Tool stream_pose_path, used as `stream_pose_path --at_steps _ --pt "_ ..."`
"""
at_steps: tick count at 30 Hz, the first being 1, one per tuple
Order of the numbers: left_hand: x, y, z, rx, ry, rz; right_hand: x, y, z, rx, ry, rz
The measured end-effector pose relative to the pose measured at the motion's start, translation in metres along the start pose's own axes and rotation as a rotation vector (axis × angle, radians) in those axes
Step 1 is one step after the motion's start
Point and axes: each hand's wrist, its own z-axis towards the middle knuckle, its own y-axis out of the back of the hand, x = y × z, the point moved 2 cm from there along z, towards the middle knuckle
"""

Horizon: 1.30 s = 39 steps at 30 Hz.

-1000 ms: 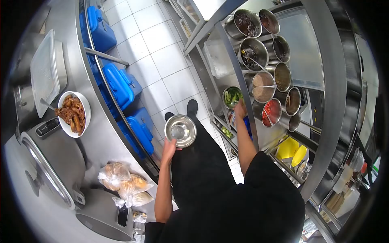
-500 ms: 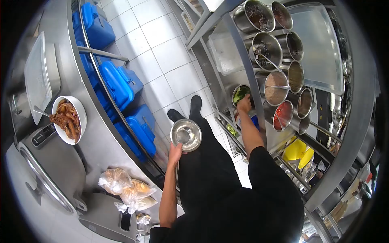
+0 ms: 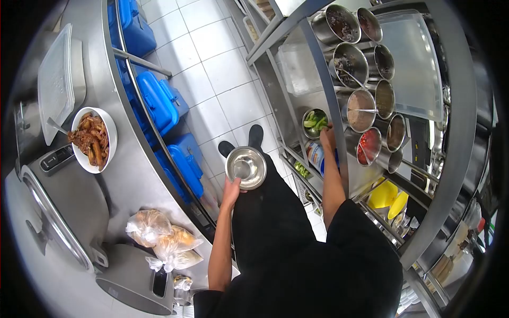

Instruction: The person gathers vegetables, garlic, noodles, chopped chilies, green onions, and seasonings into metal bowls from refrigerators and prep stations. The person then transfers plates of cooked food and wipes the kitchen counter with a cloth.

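Left hand (image 3: 232, 192): fingers curled around the near rim of a steel bowl, thumb over the edge, a firm hold.
Steel bowl (image 3: 259, 168): upright in that hand, in front of the dark trousers, just below the black shoes (image 3: 255, 137) as seen from above.
Right hand (image 3: 328, 139): reached in at the lower shelf (image 3: 309, 100), just beside a metal vegetable bowl; how far its fingers are spread, and whether they grip anything, cannot be told.
Vegetable bowl (image 3: 304, 126): standing on the lower shelf, with cut green vegetables (image 3: 316, 122) in it.
Labelled container (image 3: 315, 155): blue and white, next to the right wrist; further down, more green vegetables show between the rails.
Upper shelf (image 3: 324, 69): carries a cluster of steel pots, several with spoons in them; one holds chopped red pieces (image 3: 367, 144), another a pale brown paste (image 3: 358, 111). A translucent lidded box (image 3: 411, 69) lies behind them.
Counter (image 3: 124, 177): at the person's left, bearing a white bowl (image 3: 112, 135) of brown meat (image 3: 93, 140) with a spoon, a lidded container (image 3: 55, 85) and knotted plastic bags (image 3: 165, 239).
Floor (image 3: 214, 77): white tiles, with blue bins (image 3: 159, 103) beside the counter.
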Motion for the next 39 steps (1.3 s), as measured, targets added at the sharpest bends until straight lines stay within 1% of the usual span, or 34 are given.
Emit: stream_pose_path --at_steps 1,3,5,7,11,13,15,16,18,19,20,21,22,23,25,27,29,30,32,35,38,39 --pt "0.002 -0.001 0.001 -0.004 -0.008 -0.002 0.022 0.018 -0.01 0.008 -0.063 -0.026" --pt "-0.004 -0.004 0.0 -0.001 -0.015 0.0 0.035 0.033 -0.019 0.019 -0.108 -0.045" --pt "-0.011 -0.008 -0.006 0.014 -0.01 0.014 0.035 0.036 -0.022 0.027 -0.079 -0.031" --pt "-0.011 -0.009 -0.008 0.005 -0.018 0.014 0.019 0.028 -0.018 0.007 -0.097 -0.003" --pt "-0.004 -0.009 -0.008 0.015 -0.015 0.024 0.031 0.049 -0.032 -0.035 -0.053 0.082" --pt "-0.001 -0.009 -0.009 0.015 0.009 0.019 0.018 0.032 -0.035 -0.102 -0.065 0.124" --pt "0.004 -0.009 -0.004 0.033 0.012 0.01 0.029 0.039 -0.048 -0.039 -0.079 0.244" --pt "0.012 -0.008 0.003 0.05 0.005 0.004 0.049 0.049 -0.069 0.06 -0.087 0.342" --pt "0.009 -0.015 0.003 0.101 -0.019 -0.025 0.062 0.041 -0.101 0.251 -0.131 0.829" --pt "-0.001 -0.02 -0.001 0.135 -0.038 -0.043 0.07 0.042 -0.122 0.314 0.047 1.026" --pt "-0.013 -0.025 -0.005 0.171 -0.063 -0.057 0.078 0.042 -0.142 0.384 0.167 1.011" --pt "-0.026 -0.029 -0.011 0.197 -0.087 -0.077 0.104 0.07 -0.167 0.479 0.209 0.892" --pt "-0.038 -0.034 -0.018 0.224 -0.111 -0.094 0.132 0.107 -0.186 0.557 0.449 0.629" --pt "-0.051 -0.039 -0.029 0.249 -0.132 -0.109 0.144 0.123 -0.204 0.518 0.522 0.686" --pt "-0.086 -0.044 -0.055 0.264 -0.214 -0.091 0.163 0.18 -0.211 0.346 0.649 0.517" --pt "-0.117 -0.044 -0.075 0.268 -0.283 -0.023 0.165 0.225 -0.186 0.134 0.694 0.481" --pt "-0.138 -0.038 -0.094 0.278 -0.289 -0.002 0.155 0.271 -0.154 -0.108 0.703 0.388" --pt "-0.153 -0.039 -0.106 0.297 -0.297 -0.007 0.153 0.293 -0.137 -0.253 0.718 0.261" --pt "-0.174 -0.04 -0.119 0.308 -0.314 0.012 0.132 0.322 -0.105 -0.341 0.639 -0.002" --pt "-0.207 -0.048 -0.13 0.379 -0.292 0.075 0.094 0.334 -0.076 -0.074 0.271 -0.153" --pt "-0.231 -0.061 -0.122 0.459 -0.292 0.137 0.067 0.313 -0.077 0.037 0.306 -0.133" --pt "-0.242 -0.069 -0.118 0.48 -0.289 0.158 0.057 0.298 -0.071 -0.003 0.331 -0.185"
